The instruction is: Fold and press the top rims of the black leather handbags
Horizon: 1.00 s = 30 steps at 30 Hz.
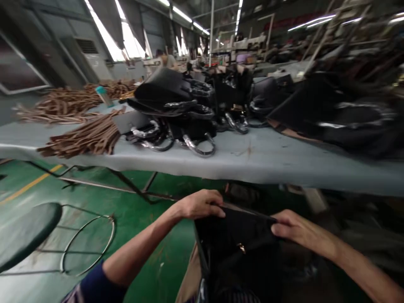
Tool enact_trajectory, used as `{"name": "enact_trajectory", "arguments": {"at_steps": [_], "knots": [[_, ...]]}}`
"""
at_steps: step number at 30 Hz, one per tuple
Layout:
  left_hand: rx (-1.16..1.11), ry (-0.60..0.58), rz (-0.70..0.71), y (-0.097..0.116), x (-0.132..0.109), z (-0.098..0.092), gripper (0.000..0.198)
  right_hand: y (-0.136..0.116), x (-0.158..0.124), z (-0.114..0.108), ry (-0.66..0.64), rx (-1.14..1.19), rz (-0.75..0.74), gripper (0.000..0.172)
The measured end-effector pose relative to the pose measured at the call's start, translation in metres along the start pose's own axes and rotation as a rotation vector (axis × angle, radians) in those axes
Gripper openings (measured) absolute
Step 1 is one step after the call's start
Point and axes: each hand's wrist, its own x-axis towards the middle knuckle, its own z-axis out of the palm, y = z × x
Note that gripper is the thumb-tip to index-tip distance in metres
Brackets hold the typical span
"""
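Note:
A black handbag (230,248) with a small gold metal fitting hangs low in front of me, before the table edge. My left hand (205,205) is closed on its upper left edge, thumb on the near side. At the upper right corner, my right hand (288,227) pinches the same edge, so the rim stretches between the two hands. The lower part of the bag is dark and runs out of the picture at the bottom.
A long table (176,162) with a pale cover crosses ahead. On it lie black bags (170,90) with wrapped handles, brown strap bundles (85,134) and a teal-capped bottle (104,96). A round stool (31,231) stands on the green floor at left.

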Motion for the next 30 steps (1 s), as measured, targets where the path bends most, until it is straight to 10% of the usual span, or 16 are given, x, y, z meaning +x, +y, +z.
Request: {"name": "enact_trajectory", "arguments": {"at_steps": [17, 30], "knots": [[0.270, 0.212, -0.169, 0.002, 0.023, 0.037, 0.016, -0.002, -0.001, 0.014, 0.526, -0.248, 0.106, 0.038], [0.231, 0.298, -0.216, 0.000, 0.025, 0.039, 0.016, -0.003, 0.011, 0.025, 0.559, -0.364, -0.008, 0.027]]}}
